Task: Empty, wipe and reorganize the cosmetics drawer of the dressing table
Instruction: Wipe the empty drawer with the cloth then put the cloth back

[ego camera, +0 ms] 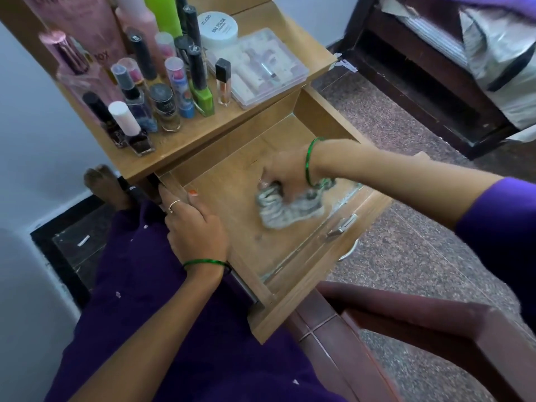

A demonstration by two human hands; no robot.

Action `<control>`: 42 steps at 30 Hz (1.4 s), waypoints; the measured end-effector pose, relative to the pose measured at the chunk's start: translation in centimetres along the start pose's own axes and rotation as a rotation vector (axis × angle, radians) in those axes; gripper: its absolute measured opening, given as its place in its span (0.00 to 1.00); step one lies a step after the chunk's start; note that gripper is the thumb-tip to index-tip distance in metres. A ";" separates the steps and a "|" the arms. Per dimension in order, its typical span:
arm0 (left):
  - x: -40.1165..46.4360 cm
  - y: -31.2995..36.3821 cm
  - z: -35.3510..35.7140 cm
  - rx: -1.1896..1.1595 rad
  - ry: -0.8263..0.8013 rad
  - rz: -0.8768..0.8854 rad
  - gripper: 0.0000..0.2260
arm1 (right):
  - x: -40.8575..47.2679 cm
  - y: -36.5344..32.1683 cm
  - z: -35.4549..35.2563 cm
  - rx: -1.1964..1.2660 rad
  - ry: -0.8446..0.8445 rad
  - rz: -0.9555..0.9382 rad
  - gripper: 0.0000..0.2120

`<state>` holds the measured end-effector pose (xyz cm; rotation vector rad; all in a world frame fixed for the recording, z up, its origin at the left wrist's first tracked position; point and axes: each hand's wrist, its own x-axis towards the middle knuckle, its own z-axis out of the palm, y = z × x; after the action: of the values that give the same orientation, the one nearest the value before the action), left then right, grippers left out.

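Nearest us, the left hand (193, 224) curls over the side wall of the pulled-out drawer (304, 288), steadying it, while the right hand (287, 177) bunches a grey cloth (290, 208) against the emptied drawer floor. That cloth looks soft, light and floppy, best gripped in a wad. Beyond, on the dressing table (261, 114), bottles crowd beside a white jar (219, 29) reading "NAIL POLISH".

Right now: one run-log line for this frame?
phase: wiping | drawer: open, emptied | right hand: grips cloth on drawer floor | left hand: holds drawer side wall | cosmetics: on tabletop
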<state>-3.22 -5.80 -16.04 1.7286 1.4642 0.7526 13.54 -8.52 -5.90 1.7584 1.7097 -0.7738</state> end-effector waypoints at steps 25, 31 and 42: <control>-0.1 0.1 -0.2 0.028 0.000 0.028 0.27 | -1.3 6.5 4.2 -0.317 -0.080 0.273 0.14; -0.2 0.4 -0.3 0.028 -0.004 0.014 0.26 | -1.0 3.1 1.1 -0.136 0.294 0.275 0.08; -0.1 0.2 -0.3 0.039 -0.019 0.010 0.22 | 3.4 -1.1 6.6 0.347 0.442 0.744 0.15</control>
<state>-3.38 -5.87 -15.67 1.7683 1.4673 0.7156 12.42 -11.02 -12.86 2.7161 1.0183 -0.3651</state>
